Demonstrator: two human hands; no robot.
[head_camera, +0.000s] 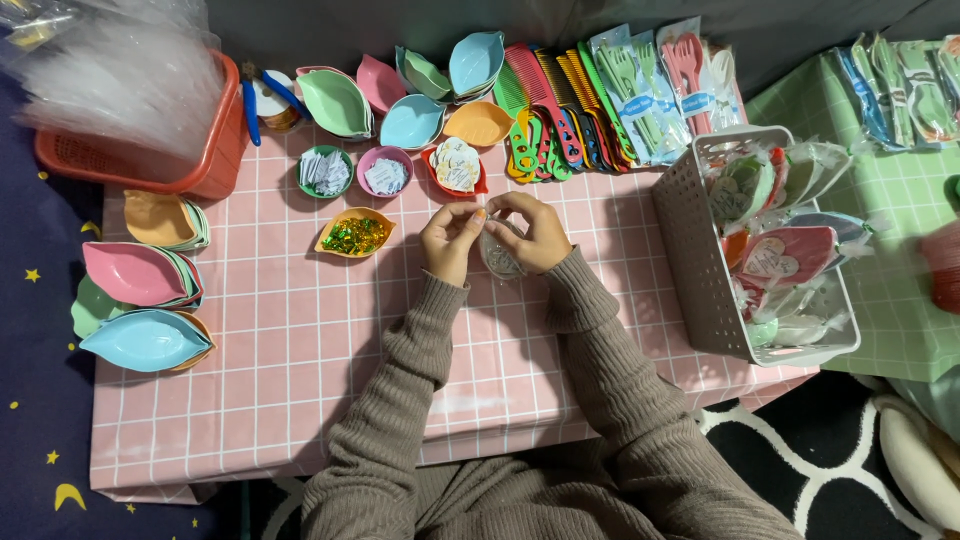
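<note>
My left hand and my right hand meet over the pink checked table, both pinching a small clear plastic packet with something pale inside. Just beyond the hands stand small bowls: an orange one with round paper tags, a pink one with white slips, a green one with white slips. A yellow leaf-shaped dish of shiny green and gold bits lies left of my left hand.
Stacks of pastel leaf-shaped dishes sit at the table's left edge and along the back. Coloured combs and packed cutlery lie behind. A white basket of wrapped packets stands right; a red basket of clear bags back left.
</note>
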